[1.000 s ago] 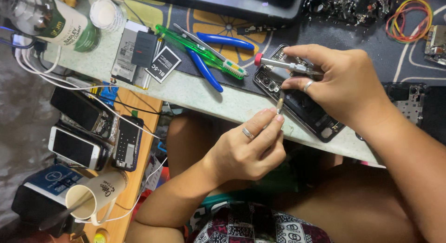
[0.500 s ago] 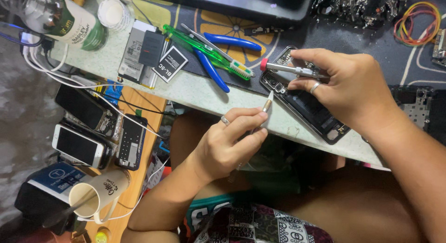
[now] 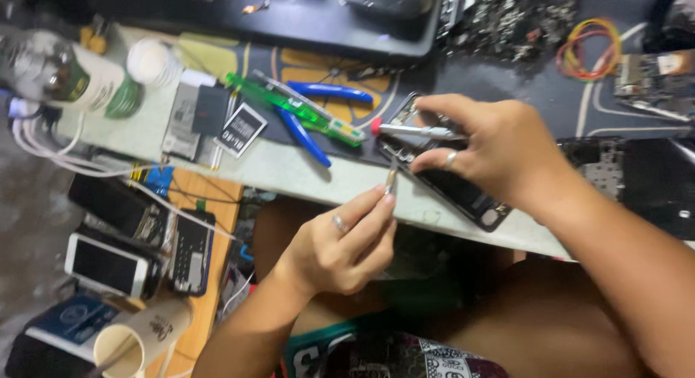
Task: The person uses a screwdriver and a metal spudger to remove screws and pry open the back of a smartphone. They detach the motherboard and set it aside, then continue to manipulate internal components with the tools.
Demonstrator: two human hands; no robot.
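A dark opened phone lies slanted on the edge of the work table. My right hand rests on the phone and grips a thin silver screwdriver with a red tip that points left. My left hand is below the table edge, pinching a thin metal tool whose tip touches the phone's upper left corner. There is a ring on a finger of each hand.
Blue-handled pliers, a green tool, phone batteries and a bottle lie at left. Several phones and a paper cup sit on a lower wooden shelf. Rubber bands and circuit parts lie at right.
My left hand has moved up with its thin tool, bringing the tip against the phone's corner. My right hand stays on the phone with the screwdriver.
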